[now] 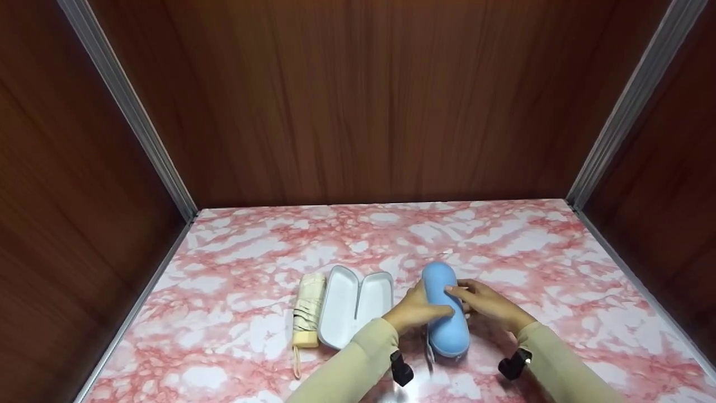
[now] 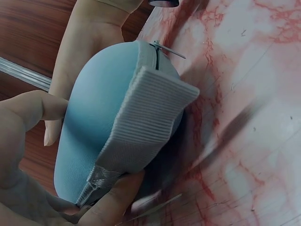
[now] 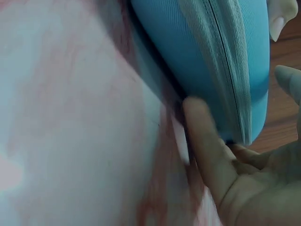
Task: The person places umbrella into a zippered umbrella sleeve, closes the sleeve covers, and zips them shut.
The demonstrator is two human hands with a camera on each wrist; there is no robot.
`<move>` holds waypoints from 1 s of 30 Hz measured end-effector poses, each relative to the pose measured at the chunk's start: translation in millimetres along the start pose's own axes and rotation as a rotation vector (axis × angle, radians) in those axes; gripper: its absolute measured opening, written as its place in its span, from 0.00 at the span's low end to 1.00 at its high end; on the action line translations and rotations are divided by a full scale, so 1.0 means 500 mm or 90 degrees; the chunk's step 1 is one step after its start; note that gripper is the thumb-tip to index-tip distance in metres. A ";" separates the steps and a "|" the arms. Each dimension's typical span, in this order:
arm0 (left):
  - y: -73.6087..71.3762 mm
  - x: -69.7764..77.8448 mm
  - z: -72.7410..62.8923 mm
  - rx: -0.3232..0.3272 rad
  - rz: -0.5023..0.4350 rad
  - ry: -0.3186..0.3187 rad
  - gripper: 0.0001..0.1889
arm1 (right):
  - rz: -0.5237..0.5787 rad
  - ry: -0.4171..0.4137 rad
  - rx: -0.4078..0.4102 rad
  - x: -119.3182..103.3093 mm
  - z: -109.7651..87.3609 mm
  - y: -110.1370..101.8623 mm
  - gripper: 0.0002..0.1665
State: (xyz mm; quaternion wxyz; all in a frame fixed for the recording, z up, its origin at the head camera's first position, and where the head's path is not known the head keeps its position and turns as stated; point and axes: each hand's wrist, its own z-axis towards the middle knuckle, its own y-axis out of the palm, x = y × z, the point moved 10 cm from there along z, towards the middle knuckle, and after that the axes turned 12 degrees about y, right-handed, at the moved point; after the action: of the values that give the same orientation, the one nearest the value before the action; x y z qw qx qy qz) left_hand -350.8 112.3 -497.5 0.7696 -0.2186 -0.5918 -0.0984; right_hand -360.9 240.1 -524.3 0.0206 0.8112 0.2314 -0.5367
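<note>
A long blue zip case (image 1: 441, 330) with rounded ends lies between the two hands, just above the tabletop or on it. My left hand (image 1: 414, 309) grips its left side, thumb over the top. From the right, my right hand (image 1: 492, 305) holds it too, thumb on the upper face and fingers at its side. In the left wrist view a grey ribbed fabric strap (image 2: 146, 115) sticks out beside a metal zip pull (image 2: 169, 49). A grey zip (image 3: 225, 70) runs along the case's side in the right wrist view, its two edges together.
Left of the hands, a white hinged case (image 1: 340, 313) lies spread open, its pale inside facing up. Beside it is a folded cream umbrella (image 1: 309, 302) with a yellow handle and wrist loop. Wood-look panels (image 1: 369, 101) enclose the pink marbled table (image 1: 235, 324) at back and sides.
</note>
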 end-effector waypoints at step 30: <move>-0.028 0.048 -0.049 -0.124 0.301 0.001 0.36 | -0.008 0.065 0.071 0.024 0.011 -0.008 0.51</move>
State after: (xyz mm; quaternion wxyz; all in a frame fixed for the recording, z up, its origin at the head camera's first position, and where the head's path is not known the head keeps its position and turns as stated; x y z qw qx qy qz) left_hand -328.7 91.2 -476.7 0.7470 -0.4242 -0.5112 0.0274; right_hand -363.5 246.4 -536.2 -0.0398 0.8361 0.2066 -0.5067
